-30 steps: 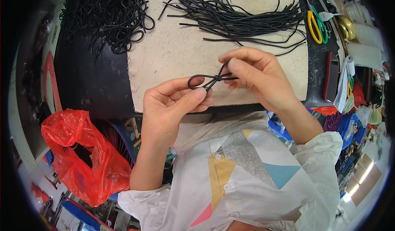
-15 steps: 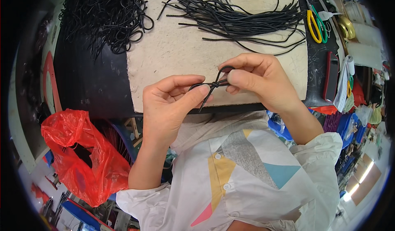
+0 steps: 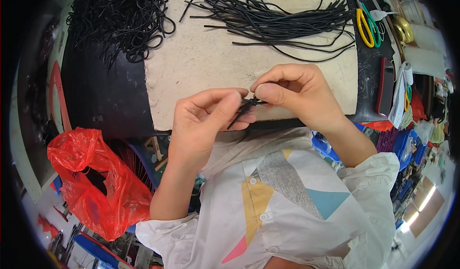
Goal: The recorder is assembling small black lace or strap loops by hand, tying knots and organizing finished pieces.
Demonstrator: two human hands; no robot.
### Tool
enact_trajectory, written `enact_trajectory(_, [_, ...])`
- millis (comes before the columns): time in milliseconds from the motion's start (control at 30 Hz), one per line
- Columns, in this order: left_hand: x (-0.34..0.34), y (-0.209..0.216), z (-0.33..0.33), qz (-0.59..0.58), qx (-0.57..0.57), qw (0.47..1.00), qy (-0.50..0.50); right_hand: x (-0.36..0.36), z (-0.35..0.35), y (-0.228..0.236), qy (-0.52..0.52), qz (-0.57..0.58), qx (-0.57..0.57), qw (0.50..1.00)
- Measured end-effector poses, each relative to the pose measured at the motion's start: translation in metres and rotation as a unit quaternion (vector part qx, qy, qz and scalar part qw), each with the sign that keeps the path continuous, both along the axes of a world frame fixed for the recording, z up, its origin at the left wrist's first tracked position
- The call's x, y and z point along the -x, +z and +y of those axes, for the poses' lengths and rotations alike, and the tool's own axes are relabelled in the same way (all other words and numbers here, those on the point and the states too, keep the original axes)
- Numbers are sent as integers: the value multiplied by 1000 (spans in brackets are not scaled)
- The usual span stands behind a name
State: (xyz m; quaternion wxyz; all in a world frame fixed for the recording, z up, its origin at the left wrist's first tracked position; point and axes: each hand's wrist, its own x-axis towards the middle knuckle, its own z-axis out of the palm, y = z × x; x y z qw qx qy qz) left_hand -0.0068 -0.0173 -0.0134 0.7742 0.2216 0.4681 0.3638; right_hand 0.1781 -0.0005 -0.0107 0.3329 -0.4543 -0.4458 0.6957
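Between my two hands is a black cord (image 3: pixel 248 107) with a small knot in it, held over the near edge of the pale board. My left hand (image 3: pixel 203 118) pinches it from the left, thumb and forefinger close to the knot. From the right, my right hand (image 3: pixel 298 94) grips the cord with thumb and fingertips beside the knot. Loose ends slant down and left below the knot. The fingers hide most of the loops. Farther off on the board lies a bundle of straight black cords (image 3: pixel 282 22).
A heap of looped black cords (image 3: pixel 120 17) fills the far left. Yellow-and-green-handled scissors (image 3: pixel 366 28) and a dark red phone (image 3: pixel 385 87) lie at the right, past the pale board (image 3: pixel 191 60). A red plastic bag (image 3: pixel 96 183) is at my lower left.
My hands have drawn closer together around the knot. The open loop beside my right forefinger no longer shows, and my left thumb has risen.
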Motion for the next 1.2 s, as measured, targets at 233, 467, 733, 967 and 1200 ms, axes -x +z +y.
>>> enact_trajectory(233, [2, -2, 1, -1, -26, 995, -100, 4, -5, 1, 40, -22, -4, 999])
enact_trajectory(467, [2, 0, 0, -8, -19, 992, -121, 0, -3, -4, 91, 114, 136, 980])
enact_trajectory(733, [52, 6, 62, 679, -470, 558, 82, -30, 28, -5, -1, -483, -486, 728])
enact_trajectory(967, [-1, -10, 55, 547, -671, 500, 25, -16, 30, -6, 46, -441, -481, 756])
enact_trajectory(1200, [-12, -2, 48, 422, -580, 696, -13, -16, 20, 31, 35, -260, -341, 903])
